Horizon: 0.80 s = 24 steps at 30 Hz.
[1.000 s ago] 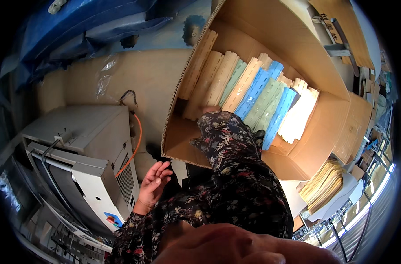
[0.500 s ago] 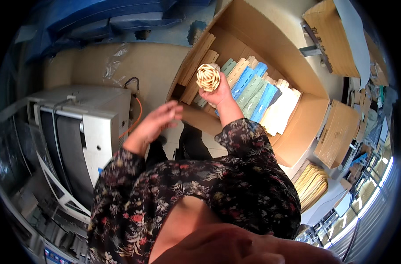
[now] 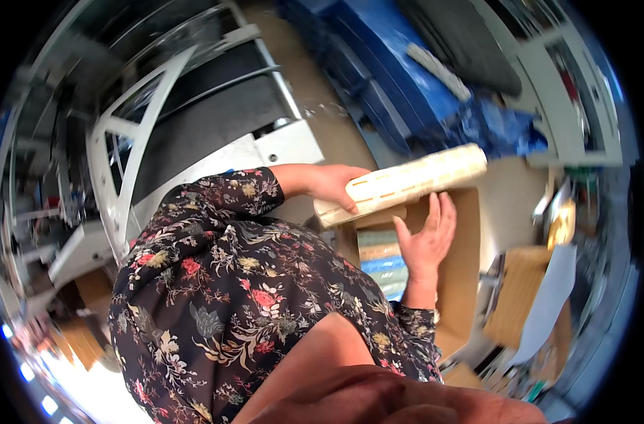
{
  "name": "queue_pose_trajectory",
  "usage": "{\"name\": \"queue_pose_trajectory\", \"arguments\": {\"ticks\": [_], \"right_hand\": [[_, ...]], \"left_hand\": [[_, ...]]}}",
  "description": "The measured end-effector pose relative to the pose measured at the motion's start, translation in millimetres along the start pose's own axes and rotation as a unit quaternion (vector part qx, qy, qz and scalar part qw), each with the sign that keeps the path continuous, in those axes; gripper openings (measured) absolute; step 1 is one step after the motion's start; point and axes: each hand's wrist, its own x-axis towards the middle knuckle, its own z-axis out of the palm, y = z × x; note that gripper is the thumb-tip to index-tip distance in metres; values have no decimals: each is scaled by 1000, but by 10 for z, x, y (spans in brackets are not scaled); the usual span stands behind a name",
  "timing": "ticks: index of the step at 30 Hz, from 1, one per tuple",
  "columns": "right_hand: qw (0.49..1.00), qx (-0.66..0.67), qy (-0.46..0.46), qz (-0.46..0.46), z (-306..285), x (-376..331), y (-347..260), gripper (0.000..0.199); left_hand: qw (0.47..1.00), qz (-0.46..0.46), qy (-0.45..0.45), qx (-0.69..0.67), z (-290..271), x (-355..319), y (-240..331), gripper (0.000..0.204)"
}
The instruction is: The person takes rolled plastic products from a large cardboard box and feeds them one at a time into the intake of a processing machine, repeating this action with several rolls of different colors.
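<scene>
Head cam is swinging around a lot, but compared with half a second back, the cream roll (image 3: 401, 185) is out of the cardboard box (image 3: 457, 268) now and lying roughly sideways in front of me instead of end-on. My left hand (image 3: 330, 185) has its fingers (image 3: 347, 204) wrapped round the near end, proper grip. My right hand (image 3: 428, 237) is flat open, fingers spread, just under the roll's middle; can't tell if it's actually touching or just hovering there. So I'd say the roll is fully lifted clear and carried by the left alone. More rolls, green and blue (image 3: 382, 263), sit down in the box below. Grey machine (image 3: 216, 134) is off to my left.
</scene>
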Motion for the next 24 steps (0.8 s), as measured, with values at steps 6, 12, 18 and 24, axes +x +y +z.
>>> {"name": "queue_pose_trajectory", "arguments": {"ticks": [6,12,18,24], "right_hand": [[956,-39,-100,-273,186,1200,-141,70],[946,65,-129,-289,1334,2270,-351,59],[957,-38,-184,-219,2167,3104,-477,73],[919,-46,-237,-311,2460,3385,-765,84]], "left_hand": [[940,9,107,325,-596,-496,397,58],[744,82,489,448,-959,-912,48,52],[737,-38,530,-417,-891,-1416,-840,77],[399,358,517,-667,-852,-1200,-1129,33]]}}
